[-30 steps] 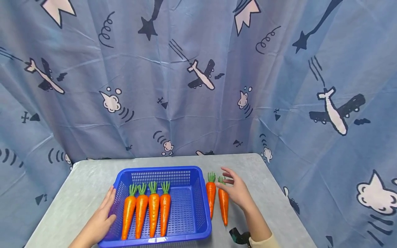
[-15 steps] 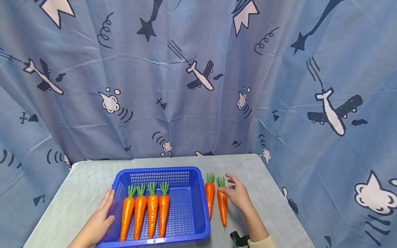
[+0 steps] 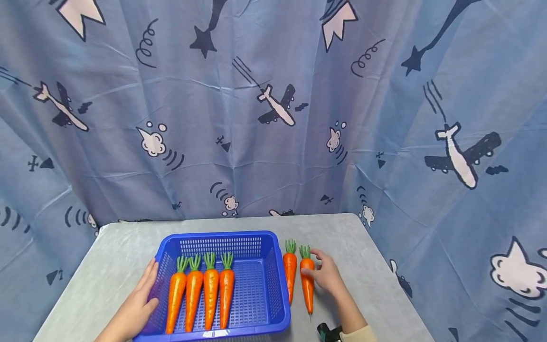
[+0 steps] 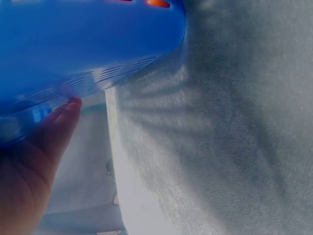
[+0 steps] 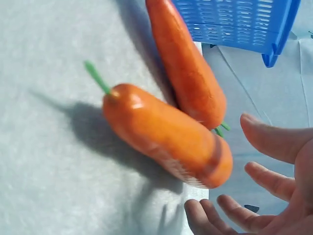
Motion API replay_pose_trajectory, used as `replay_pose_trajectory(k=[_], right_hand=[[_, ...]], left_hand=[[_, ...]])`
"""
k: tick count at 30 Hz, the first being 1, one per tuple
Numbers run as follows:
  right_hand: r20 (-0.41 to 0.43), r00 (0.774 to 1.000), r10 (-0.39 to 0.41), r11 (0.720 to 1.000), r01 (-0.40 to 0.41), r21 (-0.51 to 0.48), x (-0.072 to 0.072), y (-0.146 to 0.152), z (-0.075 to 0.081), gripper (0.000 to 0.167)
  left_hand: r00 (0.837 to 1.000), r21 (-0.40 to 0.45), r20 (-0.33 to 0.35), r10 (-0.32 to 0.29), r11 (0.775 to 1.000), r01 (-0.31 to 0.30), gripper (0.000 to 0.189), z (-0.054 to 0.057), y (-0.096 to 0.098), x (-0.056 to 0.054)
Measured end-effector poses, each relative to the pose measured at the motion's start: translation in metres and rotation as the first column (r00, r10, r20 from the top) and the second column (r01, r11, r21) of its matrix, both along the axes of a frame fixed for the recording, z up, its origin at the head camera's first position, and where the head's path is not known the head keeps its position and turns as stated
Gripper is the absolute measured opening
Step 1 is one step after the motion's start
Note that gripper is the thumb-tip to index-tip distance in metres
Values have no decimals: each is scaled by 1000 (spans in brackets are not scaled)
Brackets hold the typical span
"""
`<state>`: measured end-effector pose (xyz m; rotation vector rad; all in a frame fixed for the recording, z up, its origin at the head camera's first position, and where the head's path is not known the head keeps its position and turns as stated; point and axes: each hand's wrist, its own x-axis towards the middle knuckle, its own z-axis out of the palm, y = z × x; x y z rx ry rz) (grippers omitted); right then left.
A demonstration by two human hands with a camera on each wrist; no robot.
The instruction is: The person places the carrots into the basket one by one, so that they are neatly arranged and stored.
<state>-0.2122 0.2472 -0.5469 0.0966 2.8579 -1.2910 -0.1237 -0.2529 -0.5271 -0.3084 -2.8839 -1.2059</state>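
Observation:
Several orange carrots (image 3: 211, 294) with green stem tops lie side by side in a blue plastic basket (image 3: 252, 289), toward its left half. My left hand (image 3: 138, 301) rests along the basket's left wall with straight fingers; the left wrist view shows its thumb (image 4: 58, 122) against the blue side. On the table right of the basket lie two more carrots, an inner one (image 3: 289, 268) and an outer one (image 3: 307, 292). Over the outer carrot's upper part is my right hand (image 3: 327, 274), thumb and fingers spread. In the right wrist view, a gap shows between those fingers and the carrot (image 5: 168, 137).
A light grey table (image 3: 363, 266) bears everything. Its far edge meets a blue curtain (image 3: 239, 142) printed with planes and stars. Beside the right wrist sits a dark strap piece (image 3: 328, 331). The basket's right wall stands close to the inner carrot.
My right hand has come down and toward me, from above the outer carrot's green top to beside its orange body. The left hand and the basket have stayed in place.

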Motion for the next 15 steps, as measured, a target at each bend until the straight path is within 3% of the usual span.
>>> replay_pose_trajectory(k=[7,15], right_hand=[[45,999,21,1000,-22,21,-4,-3,-4,58],[126,991,43,999,-39,-33,-3,-5,-4,60]], left_hand=[[1000,4,1,2,1000,-2,85,-1,-1,0],[1000,-3,-16,-4,1000,4,85,-2,-1,-1]])
